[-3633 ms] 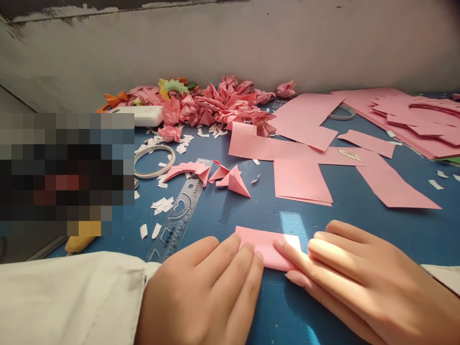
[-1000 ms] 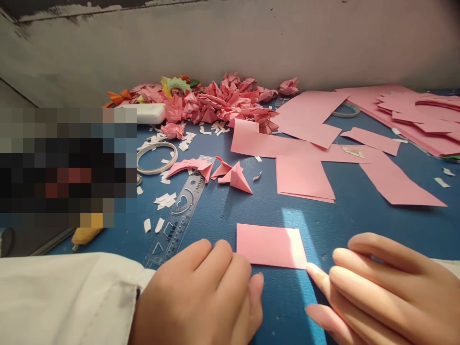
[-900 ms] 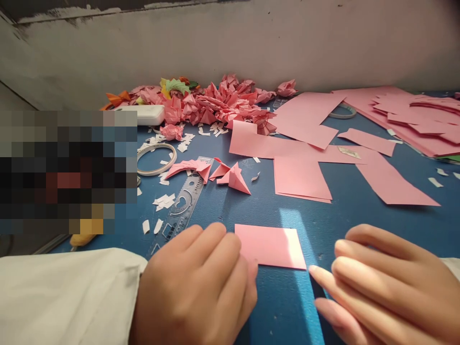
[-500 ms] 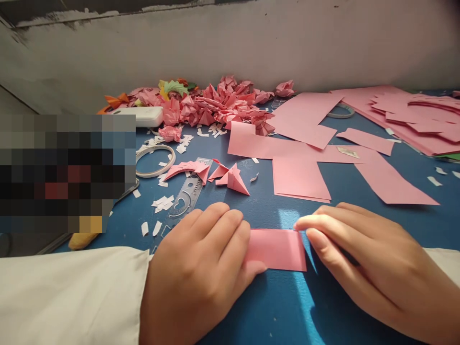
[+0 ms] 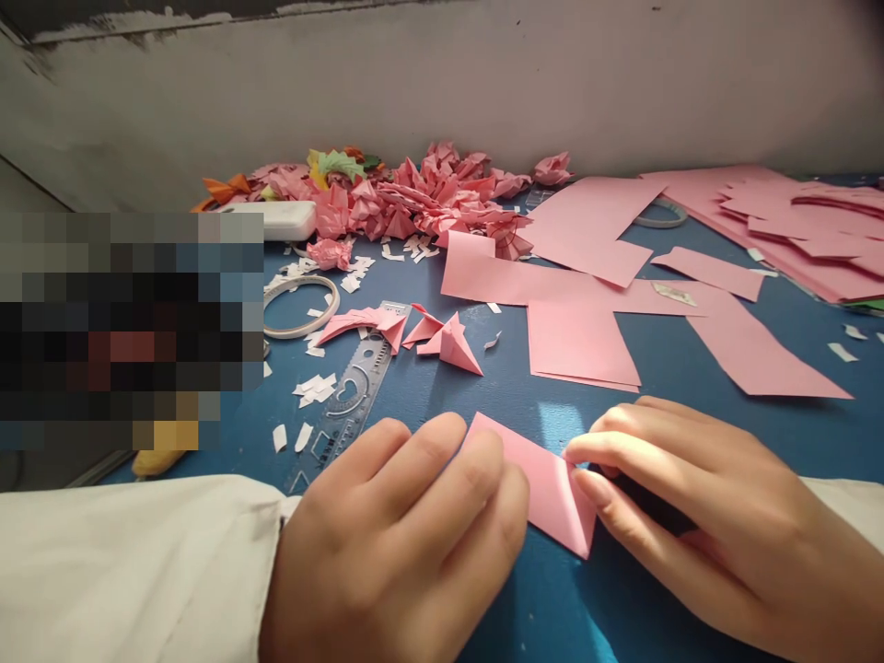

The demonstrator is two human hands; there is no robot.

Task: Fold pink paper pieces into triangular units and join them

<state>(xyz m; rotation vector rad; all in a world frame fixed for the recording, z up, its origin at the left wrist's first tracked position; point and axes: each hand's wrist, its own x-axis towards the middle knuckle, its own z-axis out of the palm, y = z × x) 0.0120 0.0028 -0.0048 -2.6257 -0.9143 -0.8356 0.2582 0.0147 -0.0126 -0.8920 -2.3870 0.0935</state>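
A small folded piece of pink paper [image 5: 542, 474] lies slanted between my hands, low over the blue table. My left hand [image 5: 407, 534] is closed over its left part, with the fingers curled and their tips hidden. At the right edge, the thumb and index finger of my right hand [image 5: 711, 520] pinch the paper. Beyond my left hand lies a clear plastic ruler [image 5: 359, 382]. Folded pink paper pieces [image 5: 448, 343] sit at its far end.
Crumpled and folded pink paper [image 5: 421, 198] is heaped by the wall. A white box-like object [image 5: 280, 219] and a tape roll [image 5: 302, 308] stand left of it. Cut pink sheets [image 5: 584, 336] cover the far right. White scraps [image 5: 316, 389] lie scattered. A pixelated patch hides the left.
The pink paper has turned from lying level to slanting, its right end now nearer me. My left hand has shifted right, and my right finger and thumb have closed onto the paper's edge.
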